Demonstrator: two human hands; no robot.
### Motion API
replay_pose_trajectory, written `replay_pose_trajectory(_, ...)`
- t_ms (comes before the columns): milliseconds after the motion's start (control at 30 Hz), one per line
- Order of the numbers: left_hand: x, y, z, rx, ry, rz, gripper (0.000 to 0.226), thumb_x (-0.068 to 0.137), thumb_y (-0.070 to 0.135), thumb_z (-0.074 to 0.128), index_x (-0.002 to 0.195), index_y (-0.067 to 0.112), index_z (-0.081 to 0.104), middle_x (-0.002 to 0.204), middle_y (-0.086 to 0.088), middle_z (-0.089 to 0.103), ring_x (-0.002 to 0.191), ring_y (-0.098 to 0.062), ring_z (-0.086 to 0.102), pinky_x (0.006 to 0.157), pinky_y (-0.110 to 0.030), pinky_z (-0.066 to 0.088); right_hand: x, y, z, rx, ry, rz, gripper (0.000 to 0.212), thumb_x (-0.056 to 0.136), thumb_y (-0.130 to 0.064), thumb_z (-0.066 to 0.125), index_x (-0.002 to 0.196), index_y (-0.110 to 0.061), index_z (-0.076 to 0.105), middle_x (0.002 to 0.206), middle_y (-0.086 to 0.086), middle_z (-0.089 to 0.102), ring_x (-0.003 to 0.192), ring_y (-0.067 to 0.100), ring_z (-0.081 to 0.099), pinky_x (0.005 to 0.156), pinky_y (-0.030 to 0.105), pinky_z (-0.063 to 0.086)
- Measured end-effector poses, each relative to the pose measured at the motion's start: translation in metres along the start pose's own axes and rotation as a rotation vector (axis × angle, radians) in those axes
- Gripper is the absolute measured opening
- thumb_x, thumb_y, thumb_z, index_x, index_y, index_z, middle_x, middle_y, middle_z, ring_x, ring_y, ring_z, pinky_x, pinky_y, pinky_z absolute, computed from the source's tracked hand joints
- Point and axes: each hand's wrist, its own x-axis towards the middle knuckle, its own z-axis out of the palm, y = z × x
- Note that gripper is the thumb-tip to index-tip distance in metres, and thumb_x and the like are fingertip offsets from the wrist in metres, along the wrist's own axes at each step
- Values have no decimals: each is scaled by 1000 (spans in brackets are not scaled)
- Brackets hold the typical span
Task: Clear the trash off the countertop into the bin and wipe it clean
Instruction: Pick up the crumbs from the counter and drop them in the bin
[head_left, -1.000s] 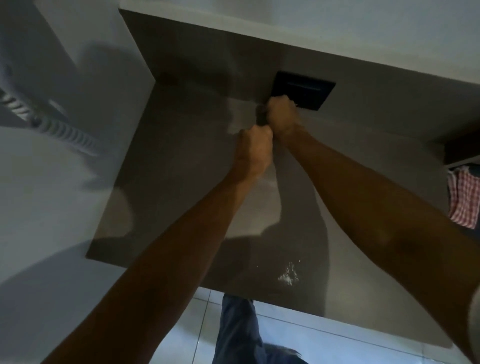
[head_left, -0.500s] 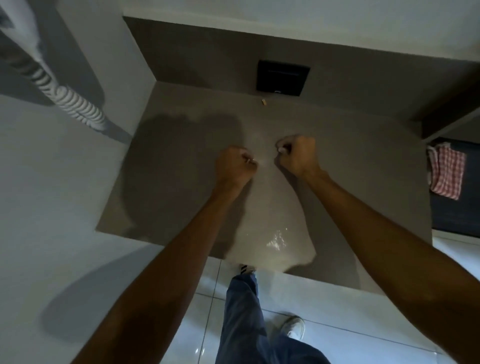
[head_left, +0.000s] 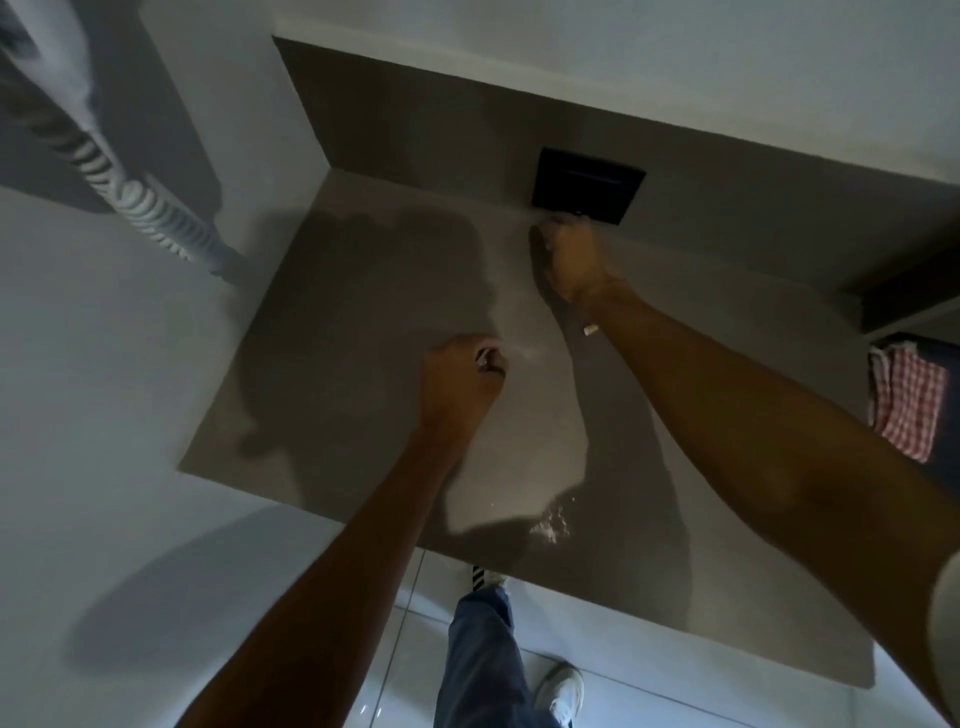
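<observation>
The grey-brown countertop (head_left: 363, 332) fills the middle of the view. My left hand (head_left: 460, 387) hovers over its centre, fingers curled around a small pale scrap (head_left: 483, 358) that shows at the fingertips. Further back, my right hand (head_left: 569, 257) reaches to the back wall just below a black wall plate (head_left: 589, 184); its fingers are curled down onto the counter and hide what is under them. Another small pale scrap (head_left: 590, 329) lies on the counter beside my right wrist. White crumbs (head_left: 550, 525) are scattered near the front edge. No bin is in view.
A red checked cloth (head_left: 909, 400) hangs at the right past the counter's end. A white coiled hose (head_left: 135, 197) runs down the left wall. Below the front edge are pale floor tiles, my leg in blue trousers (head_left: 483, 660) and a white shoe (head_left: 563, 693).
My right hand has moved from the counter's middle to the back wall, where a small scrap lay under the black plate. My left hand stayed near the centre. The view tilted slightly.
</observation>
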Motion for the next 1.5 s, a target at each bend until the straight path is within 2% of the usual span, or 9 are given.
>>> replay_pose_trajectory(233, 12, -1, 4, 4, 12, 13, 14, 78, 9, 77, 90, 13, 83, 86, -8, 82, 76, -22, 77, 76, -19, 50, 16, -8, -10, -1, -50, 134, 25, 95, -2, 58, 115, 6, 70, 120, 26, 69, 112, 42, 65, 95, 43, 55)
replay_pose_trajectory(500, -43, 23, 12, -30, -41, -18, 19, 77, 12, 76, 94, 16, 83, 88, -3, 83, 79, -17, 77, 76, -14, 51, -106, 52, -7, 324, -140, -100, 24, 83, 9, 67, 95, -3, 83, 104, 13, 80, 101, 26, 76, 97, 32, 58)
replay_pose_trajectory(667, -105, 25, 15, 6, -98, -50, 21, 82, 14, 75, 101, 17, 83, 96, -4, 84, 87, -18, 79, 85, -32, 63, -137, 52, 20, 214, -38, -66, 31, 83, 5, 59, 105, 1, 79, 120, 21, 74, 113, 36, 70, 102, 36, 53)
replay_pose_trajectory(800, -154, 35, 14, -167, -187, -137, 23, 80, 11, 78, 101, 19, 83, 91, 3, 82, 75, 2, 74, 73, -7, 57, -180, 39, 16, 142, -17, 91, 33, 83, -2, 58, 109, -2, 77, 119, 19, 74, 112, 38, 68, 99, 38, 53)
replay_pose_trajectory(1067, -292, 6, 7, -622, -628, -310, 24, 74, 13, 87, 85, 34, 84, 84, 8, 84, 75, -13, 81, 69, -19, 63, -436, -7, 38, 976, 105, -5, 19, 83, 9, 72, 88, -7, 81, 97, 2, 80, 91, 9, 76, 79, 16, 58)
replay_pose_trajectory(1167, -337, -37, 43, -624, -683, -634, 32, 78, -7, 80, 78, 25, 84, 77, -1, 83, 71, -18, 79, 69, -27, 64, -505, -2, 113, 1109, 15, 258, 26, 82, 12, 71, 87, -11, 82, 93, -3, 80, 89, 12, 77, 80, 29, 61)
replay_pose_trajectory(1333, -347, -95, 171, -571, -619, -1071, 27, 76, -16, 70, 66, 8, 77, 67, -6, 75, 72, -21, 69, 66, -28, 67, -495, 49, 275, 1478, 97, 1183, 27, 75, 21, 68, 79, -4, 79, 71, 7, 74, 67, 19, 66, 60, 24, 52)
replay_pose_trajectory(1433, -326, -118, 251, -607, -612, -1096, 16, 77, -14, 66, 87, -4, 74, 84, -17, 72, 72, -21, 70, 66, -32, 68, -459, 92, 349, 1661, 176, 1494, 26, 81, 21, 58, 71, -1, 69, 55, 9, 68, 56, 20, 61, 41, 18, 47)
replay_pose_trajectory(1500, -311, -124, 286, -630, -649, -1131, 28, 86, -8, 62, 113, -6, 70, 100, -19, 73, 76, -20, 72, 57, -30, 65, -444, 110, 378, 1799, 225, 1563, 18, 90, 13, 60, 80, 0, 66, 63, 12, 73, 51, 16, 71, 49, 21, 59)
